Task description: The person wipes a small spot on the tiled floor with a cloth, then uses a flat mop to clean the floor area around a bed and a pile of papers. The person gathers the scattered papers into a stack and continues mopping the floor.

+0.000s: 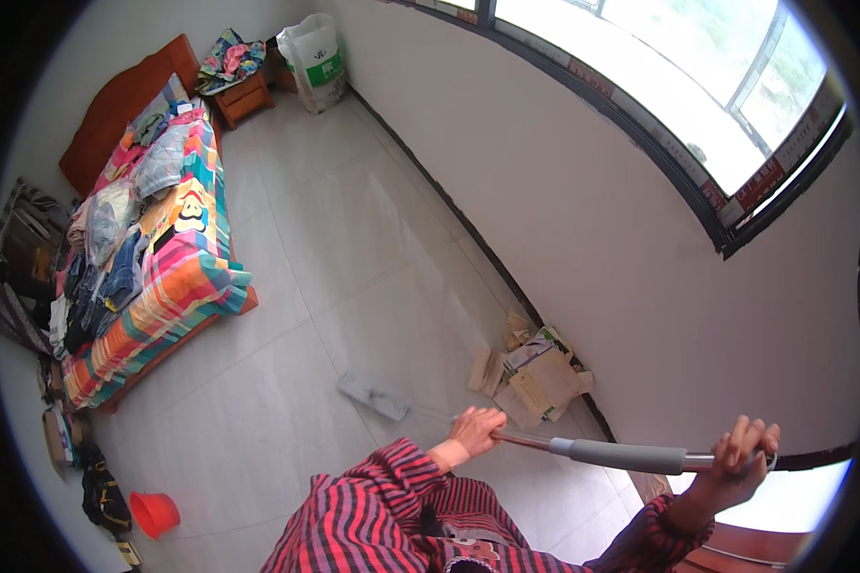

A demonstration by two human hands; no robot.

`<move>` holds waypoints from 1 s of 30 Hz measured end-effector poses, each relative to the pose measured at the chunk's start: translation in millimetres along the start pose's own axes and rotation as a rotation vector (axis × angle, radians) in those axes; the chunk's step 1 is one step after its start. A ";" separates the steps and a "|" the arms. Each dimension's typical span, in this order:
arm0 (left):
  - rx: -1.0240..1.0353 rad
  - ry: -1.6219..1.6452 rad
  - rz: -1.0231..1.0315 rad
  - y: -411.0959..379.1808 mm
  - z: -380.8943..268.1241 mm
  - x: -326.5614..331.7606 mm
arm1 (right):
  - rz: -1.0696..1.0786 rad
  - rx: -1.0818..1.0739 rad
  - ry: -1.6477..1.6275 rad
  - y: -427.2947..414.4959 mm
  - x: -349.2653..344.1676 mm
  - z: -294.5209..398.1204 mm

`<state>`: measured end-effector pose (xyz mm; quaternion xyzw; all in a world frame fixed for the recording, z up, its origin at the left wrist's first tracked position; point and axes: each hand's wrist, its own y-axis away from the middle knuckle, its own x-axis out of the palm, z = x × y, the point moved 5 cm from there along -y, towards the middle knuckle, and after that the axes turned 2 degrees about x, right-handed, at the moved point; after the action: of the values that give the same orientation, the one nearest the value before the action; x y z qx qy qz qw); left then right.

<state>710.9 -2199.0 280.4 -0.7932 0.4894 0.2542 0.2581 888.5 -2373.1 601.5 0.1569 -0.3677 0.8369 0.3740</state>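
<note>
A mop with a metal pole and a grey foam grip (pixel 627 455) runs slantwise across the view before me. My left hand (pixel 478 430) is closed around the lower part of its pole. Near the pole's top end, beyond the foam grip, my right hand (pixel 744 458) is wrapped around it. The flat grey mop head (pixel 373 396) rests on the tiled floor (pixel 272 401), slightly blurred, to the left of my left hand. My arms are in red-and-black striped sleeves.
Flattened cardboard and papers (pixel 537 376) lie against the right wall. A bed (pixel 186 286) with clothes stands at the left. Toward the back are a wooden nightstand (pixel 245 100) and a white woven sack (pixel 315 64). A red bucket (pixel 155 513) sits at the lower left.
</note>
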 end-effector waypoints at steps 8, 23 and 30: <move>0.129 -0.140 -0.123 -140.0 45.3 -25.5 | 0.086 -0.046 0.054 -21.2 18.9 -15.5; 0.143 -0.238 -0.067 -370.7 218.5 -67.0 | -0.219 -0.092 0.406 -93.4 30.5 -215.4; -0.057 -0.215 -0.112 -402.8 322.2 -57.5 | -0.345 -0.002 0.549 -110.7 25.6 -309.3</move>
<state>1005.5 -1793.7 145.3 -0.7945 0.4064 0.3368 0.3003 957.2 -2083.6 460.0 -0.0153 -0.2220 0.7717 0.5958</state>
